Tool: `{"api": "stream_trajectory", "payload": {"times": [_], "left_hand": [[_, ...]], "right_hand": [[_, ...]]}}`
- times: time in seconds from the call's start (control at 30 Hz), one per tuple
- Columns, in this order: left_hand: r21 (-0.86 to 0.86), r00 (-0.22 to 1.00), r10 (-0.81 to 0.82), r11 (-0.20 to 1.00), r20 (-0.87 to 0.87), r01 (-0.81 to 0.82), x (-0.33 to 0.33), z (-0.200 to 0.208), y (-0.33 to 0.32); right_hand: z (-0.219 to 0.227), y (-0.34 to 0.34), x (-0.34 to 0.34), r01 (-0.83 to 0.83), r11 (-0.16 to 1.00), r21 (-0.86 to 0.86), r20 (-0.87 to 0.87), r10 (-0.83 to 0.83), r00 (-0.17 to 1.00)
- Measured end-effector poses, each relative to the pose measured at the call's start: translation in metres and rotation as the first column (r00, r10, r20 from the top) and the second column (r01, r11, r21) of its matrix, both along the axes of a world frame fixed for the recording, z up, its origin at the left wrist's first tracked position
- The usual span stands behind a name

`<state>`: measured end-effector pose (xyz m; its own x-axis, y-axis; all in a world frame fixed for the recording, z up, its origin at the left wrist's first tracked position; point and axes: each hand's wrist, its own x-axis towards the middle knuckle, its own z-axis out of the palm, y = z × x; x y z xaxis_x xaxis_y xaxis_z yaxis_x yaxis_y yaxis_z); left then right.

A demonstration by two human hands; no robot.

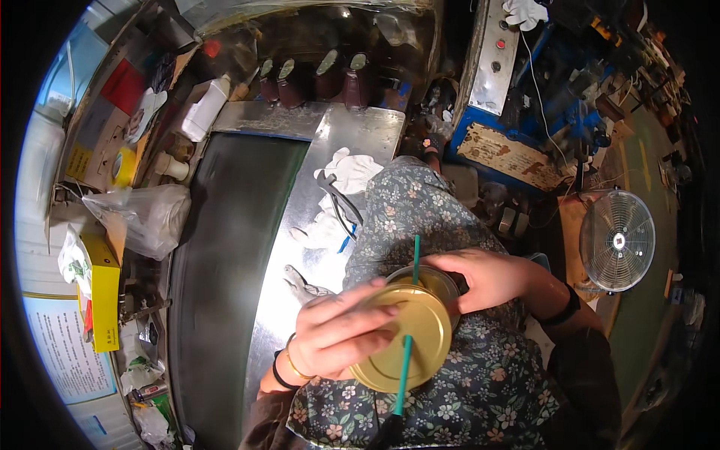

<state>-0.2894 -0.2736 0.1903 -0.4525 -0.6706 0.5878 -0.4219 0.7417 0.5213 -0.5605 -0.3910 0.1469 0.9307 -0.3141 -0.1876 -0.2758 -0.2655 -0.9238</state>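
Okay, on the head feed I have both hands up front, over the floral apron [480,382] on the lap. Left hand [330,334] is part-curled, fingers laid across the top of a round gold lid [427,337] and gripping its edge; thumb is hidden. Right hand [495,279] is bent in a C round the rim of an open can [439,283], just behind the lid and partly covered by it. Lid is tilted, face toward me.

Green rod [404,367] shows on both sides of the lid; I can't confirm it passes through. Its lower end meets a dark brush-like tip [387,431], blurred.

Left of the lap I see a metal table [277,300] with a dark panel [240,187] along it. White glove [352,171] near the far end, dark hand tool [341,199] lying against it. Four dark red upright pieces [358,81] stand beyond. Yellow box [105,300] far left, round fan [619,240] well off to the right.
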Motion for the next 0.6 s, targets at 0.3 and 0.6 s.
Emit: {"api": "stream_trajectory", "payload": {"times": [0.3, 0.6], "left_hand": [[-0.018, 0.933, 0.041, 0.999, -0.358, -0.050, 0.000, 0.007, 0.018], [-0.042, 0.936, 0.203, 0.974, -0.288, -0.224, 0.007, 0.004, 0.023]], "right_hand": [[-0.001, 0.001, 0.002, 0.022, 1.000, -0.002, 0.067, -0.022, 0.998], [-0.006, 0.002, 0.002, 0.047, 0.997, 0.056, 0.038, -0.049, 0.998]]}}
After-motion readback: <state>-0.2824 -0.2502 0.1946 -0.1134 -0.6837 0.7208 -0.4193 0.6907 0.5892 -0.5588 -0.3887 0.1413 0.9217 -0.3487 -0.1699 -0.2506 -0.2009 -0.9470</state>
